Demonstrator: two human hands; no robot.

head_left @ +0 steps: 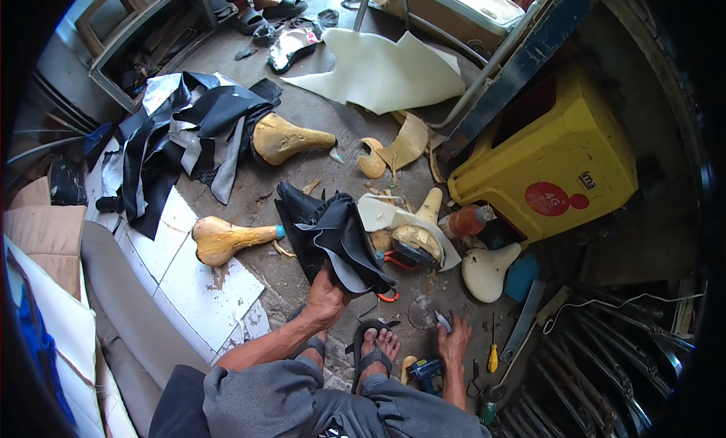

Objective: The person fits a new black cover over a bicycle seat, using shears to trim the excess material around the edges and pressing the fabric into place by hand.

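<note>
My left hand (325, 296) is closed around the lower edge of a folded black leather-like sheet (336, 230) with a grey underside, held up off the floor. Low on the right, my right hand (453, 337) pinches a small pale object (442, 322), perhaps a marker or tube, beside a round clear disc or lid (422, 312). Past the sheet lie a worn foam bicycle saddle (416, 241) on a white sheet piece and orange-handled scissors (389, 296), partly covered. A yellowed saddle (231, 240) rests left of the black sheet.
Another yellowed saddle (291, 139) lies by black scraps (204, 120); a cream saddle (488, 272) is at right. A yellow plastic stool (560, 158) stands tipped nearby. Near my feet are a cordless drill (426, 376) and a yellow-handled screwdriver (493, 356). White foam sheet (386, 71) lies farther back.
</note>
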